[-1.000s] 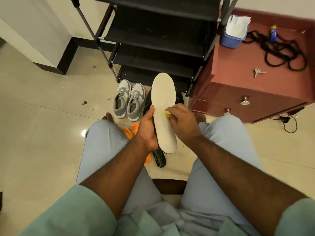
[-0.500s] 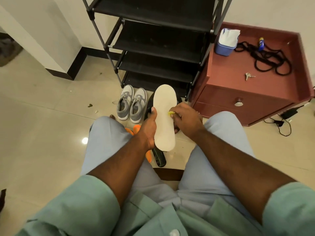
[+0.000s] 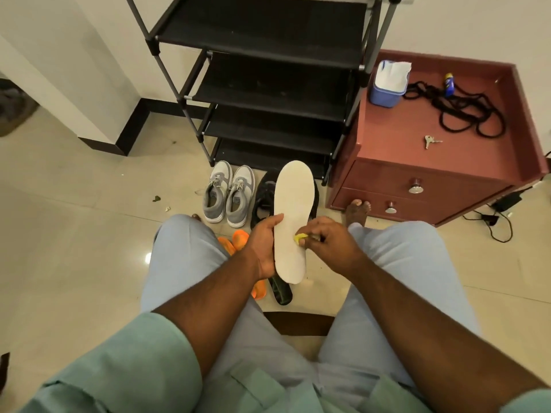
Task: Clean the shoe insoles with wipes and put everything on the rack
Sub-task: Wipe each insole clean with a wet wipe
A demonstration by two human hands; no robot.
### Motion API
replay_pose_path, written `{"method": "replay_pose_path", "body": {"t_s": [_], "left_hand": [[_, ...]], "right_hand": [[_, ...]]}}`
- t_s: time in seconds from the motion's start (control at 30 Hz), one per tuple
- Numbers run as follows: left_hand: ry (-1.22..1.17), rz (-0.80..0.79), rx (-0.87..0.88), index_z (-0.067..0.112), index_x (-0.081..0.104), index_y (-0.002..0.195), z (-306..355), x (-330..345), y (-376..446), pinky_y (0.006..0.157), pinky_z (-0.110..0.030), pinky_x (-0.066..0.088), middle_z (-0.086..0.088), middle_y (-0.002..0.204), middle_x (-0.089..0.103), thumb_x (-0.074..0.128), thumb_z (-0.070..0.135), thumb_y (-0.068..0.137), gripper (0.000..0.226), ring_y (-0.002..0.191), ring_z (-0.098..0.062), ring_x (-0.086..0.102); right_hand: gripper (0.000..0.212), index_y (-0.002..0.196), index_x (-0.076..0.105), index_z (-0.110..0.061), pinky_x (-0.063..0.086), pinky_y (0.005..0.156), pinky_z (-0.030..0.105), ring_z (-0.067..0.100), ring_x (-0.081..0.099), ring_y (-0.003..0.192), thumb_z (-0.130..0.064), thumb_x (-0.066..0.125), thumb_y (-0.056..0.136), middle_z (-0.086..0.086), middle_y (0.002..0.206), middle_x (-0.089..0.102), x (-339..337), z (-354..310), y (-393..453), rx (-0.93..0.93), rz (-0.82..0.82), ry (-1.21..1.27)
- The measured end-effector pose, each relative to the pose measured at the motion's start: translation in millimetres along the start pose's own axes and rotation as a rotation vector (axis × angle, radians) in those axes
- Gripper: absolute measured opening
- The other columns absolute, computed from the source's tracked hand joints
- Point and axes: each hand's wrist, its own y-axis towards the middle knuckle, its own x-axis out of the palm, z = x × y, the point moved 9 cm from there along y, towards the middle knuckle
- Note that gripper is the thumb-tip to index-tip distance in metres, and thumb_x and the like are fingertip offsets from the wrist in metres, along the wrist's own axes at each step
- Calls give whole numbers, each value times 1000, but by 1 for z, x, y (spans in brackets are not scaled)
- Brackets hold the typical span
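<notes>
The left hand (image 3: 264, 244) grips one white insole (image 3: 292, 220) along its left edge, fingers curled behind it and thumb on the front, so the insole stands nearly upright between the knees. The right hand (image 3: 326, 241) pinches a small yellow wipe (image 3: 299, 238) against the insole's right edge, near the middle. Compared with one second ago, the yellow wipe sits a little lower on the insole; I judge that the wiping goes on and this insole is not yet finished.

Under the hands, on the floor, lie one dark insole (image 3: 280, 290) and two orange pieces (image 3: 235, 238), which may be insoles; I cannot tell surely. Further away stand two grey sneakers (image 3: 228, 195) side by side, and a dark shoe (image 3: 264, 195) partly hidden behind the white insole. Behind them is one black rack (image 3: 268, 84) with four shelves, nothing on them yet. On the red cabinet (image 3: 396, 138) beside it stands one blue wipe box (image 3: 386, 84).
</notes>
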Motion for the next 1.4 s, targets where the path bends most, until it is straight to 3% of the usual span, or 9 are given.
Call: {"method": "replay_pose_path", "body": {"t_s": [0.13,0.3,0.43,0.6,0.77,0.9,1.1,1.27,1.4], "left_hand": [[-76,-18,15,14,58,128,-4,4,14,84,-49,52,-18,98,72,40,34,102,38,83,-34,68],[-50,39,98,10,57,133,3,-16,24,75,-42,56,-13,97,73,44,35,102,42,77,-29,69],[-49,68,110,10,55,134,7,-25,22,73,-42,60,-18,108,69,51,37,98,46,85,-32,68],[-118,99,69,11,62,122,4,-31,25,77,-39,53,-14,94,72,44,27,99,34,81,-31,64],[-145,114,78,12,49,142,4,-28,25,89,-44,48,-21,130,59,46,20,92,50,102,-37,58],[-161,143,73,15,49,143,7,-34,26,79,-41,51,-19,128,61,43,23,97,47,92,-34,63],[-125,129,34,11,47,143,3,-29,24,78,-42,53,-23,136,57,53,22,83,61,103,-39,61],[-138,166,83,13,48,143,10,-39,32,78,-39,50,-19,126,61,43,21,95,48,91,-35,61],[-133,137,70,15,49,141,8,-37,34,85,-45,51,-22,135,58,47,20,92,49,110,-42,57]], "right_hand": [[20,105,71,-4,51,77,23,20,57,89,-3,64,86,7,98,58,-28,8,24,55,147,-59],[20,103,71,-4,52,69,15,11,57,84,-2,68,83,-5,93,57,9,7,31,60,-159,62],[23,110,69,-6,47,84,21,14,54,92,-6,63,88,4,106,59,-13,12,52,133,138,-80],[18,101,70,-7,55,64,26,17,61,81,-5,68,84,-7,90,60,19,14,42,159,-197,125],[20,106,70,-7,53,87,33,21,59,96,-7,66,87,4,104,62,-9,23,52,208,88,13],[17,101,70,-6,56,67,32,15,62,77,-6,68,85,-6,87,63,11,15,47,204,-188,189],[22,107,69,-6,56,83,37,25,64,93,-7,69,84,7,102,67,-14,27,60,262,135,168],[16,97,71,-6,54,58,28,19,60,69,-4,71,81,10,91,69,18,19,46,268,-266,302],[21,104,69,-5,56,75,32,24,64,87,-5,69,83,9,101,67,-5,26,61,262,51,261]]}}
